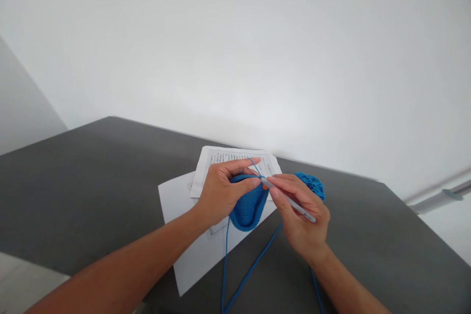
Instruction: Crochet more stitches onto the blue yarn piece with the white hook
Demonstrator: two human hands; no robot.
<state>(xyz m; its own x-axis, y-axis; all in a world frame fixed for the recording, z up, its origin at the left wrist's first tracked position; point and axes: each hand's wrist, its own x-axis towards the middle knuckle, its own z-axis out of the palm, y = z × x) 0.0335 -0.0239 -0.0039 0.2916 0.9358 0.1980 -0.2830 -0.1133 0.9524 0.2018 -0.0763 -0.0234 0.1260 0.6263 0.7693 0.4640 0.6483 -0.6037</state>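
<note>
The blue crocheted piece (250,208) is hanging between the two hands, above the papers and toward the far edge of the dark table (91,196). The left hand (217,191) is pinching its upper rim, thumb pressing on the near side, while the index finger is reaching out with working yarn (252,161) crossing near its tip. The right hand (307,216) is gripping a crochet hook (300,208) by its pale grey handle, fingers closing narrowly around it, and the hook's front end is meeting the rim just beside a small orange marker (265,187). Around them, a printed sheet (201,171) is lying close to the table's far edge, with the hands and the crocheted piece covering much of its text. A plain white sheet (198,255) is showing under it, slanting toward the near edge, and the left forearm is crossing over it. Right of the papers, a bundle of blue yarn (312,186) is resting near the far edge, the right hand partly blocking it from sight. A loose strand (253,267) is running down toward the near edge in a V. Beyond the far edge, a white wall (221,59) is rising.
</note>
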